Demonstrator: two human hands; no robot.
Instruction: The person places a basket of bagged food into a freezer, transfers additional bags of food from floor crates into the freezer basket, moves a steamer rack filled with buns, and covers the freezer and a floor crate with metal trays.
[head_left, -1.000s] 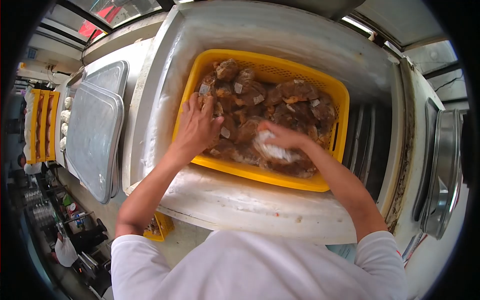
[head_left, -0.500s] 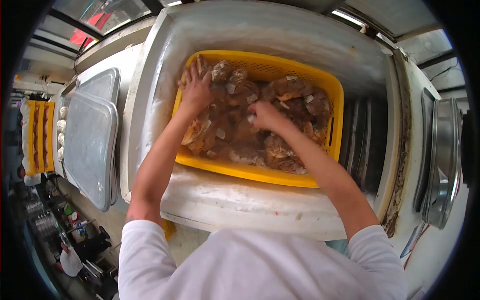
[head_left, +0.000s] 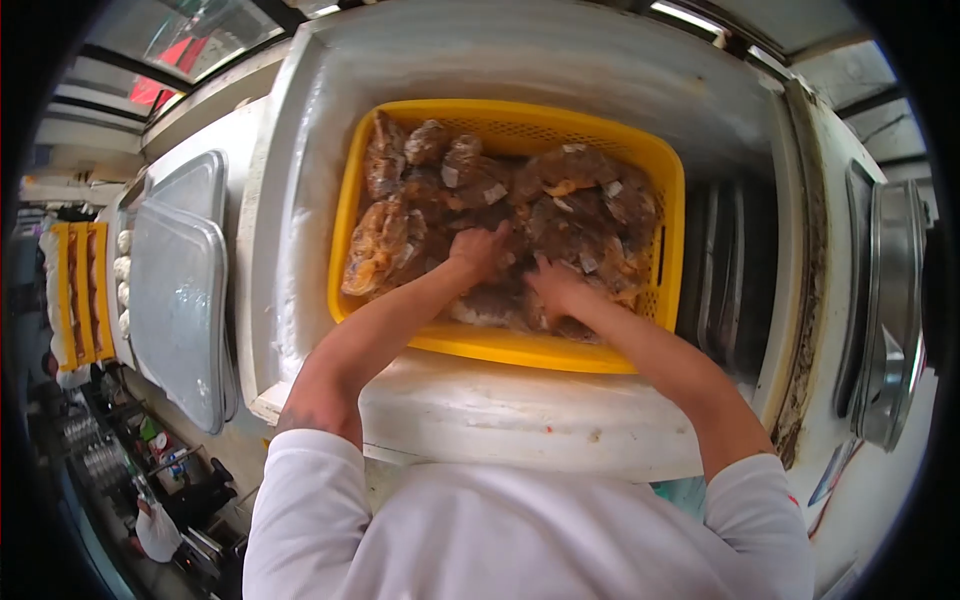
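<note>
Inside a yellow plastic crate lie several brown, lumpy bags wrapped in clear plastic, with pale label-like patches on them. Both my hands reach down among the bags near the crate's middle, close together. My left hand has its fingers curled down on a dark wrapped bag, fingertips hidden. Just to its right and nearer to me, my right hand is bent around the wrapped bags too, with most of its fingers out of sight. An orange-brown bag rests at the crate's left side.
The crate stands in a white, frost-lined chest freezer. Dark metal trays sit beside it on the right. Grey lids lie left of the freezer, and a metal pan stands right. A person is at far lower left.
My left hand has moved from the crate's left edge to its middle, and its spread fingers have curled. My right hand has shifted slightly right and towards me.
</note>
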